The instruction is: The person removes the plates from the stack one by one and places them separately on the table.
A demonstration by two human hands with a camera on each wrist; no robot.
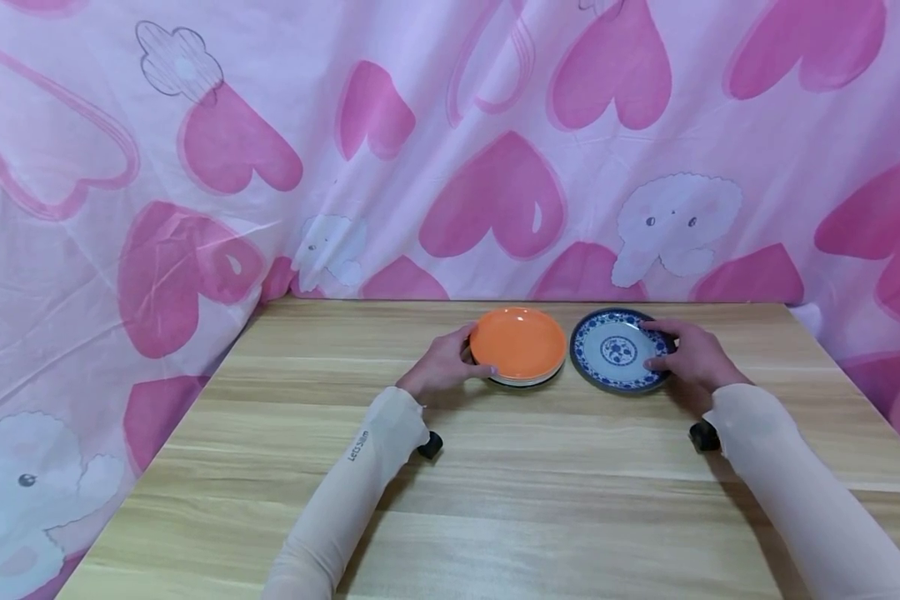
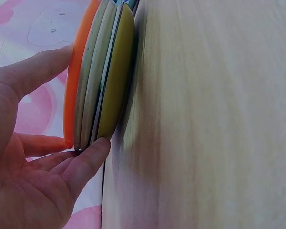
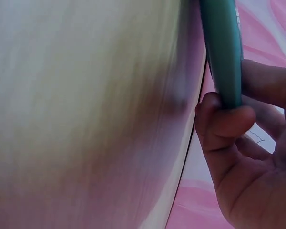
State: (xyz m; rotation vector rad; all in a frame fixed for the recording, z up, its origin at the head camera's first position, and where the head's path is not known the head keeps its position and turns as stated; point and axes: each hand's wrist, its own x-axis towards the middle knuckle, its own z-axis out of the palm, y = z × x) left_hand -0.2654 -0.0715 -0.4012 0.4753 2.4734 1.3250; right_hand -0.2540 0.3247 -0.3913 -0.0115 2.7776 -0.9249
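My left hand [image 1: 442, 365] grips the left side of a stack of plates, topped by a glossy orange plate [image 1: 521, 340]. Seen from the left wrist, several pale plates [image 2: 91, 81] lie beneath the orange one, with a yellow plate [image 2: 118, 71] at the bottom. One fingertip reaches under that yellow plate. To the right of the stack, my right hand [image 1: 697, 357] pinches the right edge of a blue-and-white patterned plate [image 1: 617, 350]. Its teal underside [image 3: 223, 52] shows in the right wrist view, held apart from the tabletop, with fingers on both sides of the edge.
Both plates and hands are toward the back of a wood-grain table [image 1: 555, 517]. A pink curtain [image 1: 487, 75] with hearts and white cartoon animals hangs behind it and at its sides. Small black devices [image 1: 431, 446] sit under both wrists.
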